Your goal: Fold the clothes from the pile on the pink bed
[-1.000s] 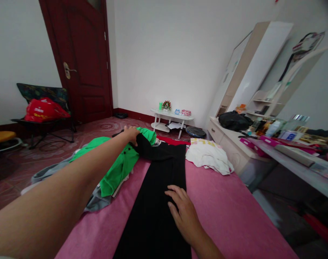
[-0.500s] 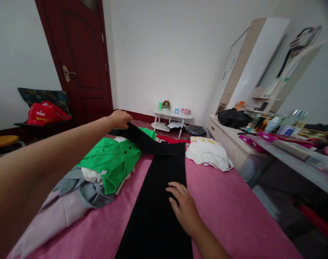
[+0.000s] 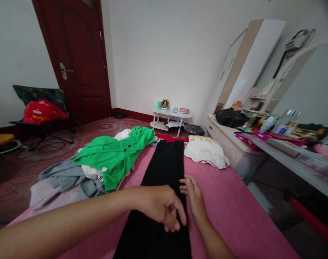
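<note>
Long black trousers [image 3: 164, 165], or a garment much like them, lie lengthwise down the middle of the pink bedspread [image 3: 223, 208]. My left hand [image 3: 169, 208] is over their near part, index finger stretched and the other fingers loosely curled, with nothing in it. Beside the right edge of the black cloth rests my right hand [image 3: 192, 190], fingers extended and their tips touching that edge. Left of the trousers is a pile with a green buttoned garment [image 3: 115, 151] on top and grey clothing [image 3: 64, 176] beneath. The trousers' near end runs out of view.
A folded white shirt [image 3: 207, 153] lies to the right on the bed. Further right stand a cream drawer cabinet [image 3: 226, 135] and a cluttered dressing table. A low white table [image 3: 171, 113] is by the wall, and a chair with a red bag [image 3: 44, 111] is at left.
My left hand has let go of the black strip it held out leftward and come back toward me. That strip now lies along the trousers. My right hand has shifted to their right edge.
</note>
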Demonstrator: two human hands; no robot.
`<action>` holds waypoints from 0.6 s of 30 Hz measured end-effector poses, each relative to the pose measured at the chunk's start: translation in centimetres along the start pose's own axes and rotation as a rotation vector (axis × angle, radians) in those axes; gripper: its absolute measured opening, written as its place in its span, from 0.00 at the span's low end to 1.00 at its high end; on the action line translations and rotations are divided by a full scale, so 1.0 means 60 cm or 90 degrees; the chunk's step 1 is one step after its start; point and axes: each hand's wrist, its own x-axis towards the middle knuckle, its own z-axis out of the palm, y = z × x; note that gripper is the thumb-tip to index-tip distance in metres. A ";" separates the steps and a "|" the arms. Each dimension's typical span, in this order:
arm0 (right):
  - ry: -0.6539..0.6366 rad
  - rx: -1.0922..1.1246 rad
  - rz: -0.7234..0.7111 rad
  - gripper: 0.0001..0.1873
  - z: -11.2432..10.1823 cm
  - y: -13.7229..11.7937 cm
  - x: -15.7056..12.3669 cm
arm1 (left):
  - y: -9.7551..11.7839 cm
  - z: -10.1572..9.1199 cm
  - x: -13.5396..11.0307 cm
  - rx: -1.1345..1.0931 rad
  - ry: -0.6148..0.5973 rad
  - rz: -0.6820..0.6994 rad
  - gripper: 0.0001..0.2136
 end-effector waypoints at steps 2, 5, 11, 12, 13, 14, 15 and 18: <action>-0.010 -0.037 -0.021 0.26 0.004 0.001 0.000 | -0.052 -0.002 0.017 0.160 0.265 -0.006 0.12; -0.048 -0.149 -0.069 0.26 0.010 -0.003 -0.002 | -0.122 -0.014 0.034 0.382 0.516 -0.058 0.16; -0.093 -0.236 -0.199 0.18 0.011 -0.010 -0.004 | -0.187 -0.010 0.033 0.475 0.463 -0.116 0.22; -0.087 -0.240 -0.199 0.19 0.009 -0.008 -0.005 | -0.189 -0.009 0.026 0.475 0.445 -0.108 0.22; -0.086 -0.248 -0.201 0.20 0.006 -0.006 -0.005 | -0.189 -0.008 0.017 0.471 0.422 -0.092 0.22; -0.092 -0.261 -0.209 0.21 0.003 -0.004 -0.007 | -0.189 -0.008 0.005 0.462 0.398 -0.072 0.22; -0.103 -0.281 -0.223 0.22 -0.002 -0.002 -0.009 | -0.189 -0.009 -0.009 0.449 0.378 -0.050 0.22; -0.166 -0.358 -0.266 0.25 -0.024 -0.004 -0.023 | -0.188 -0.005 -0.067 0.384 0.337 -0.001 0.24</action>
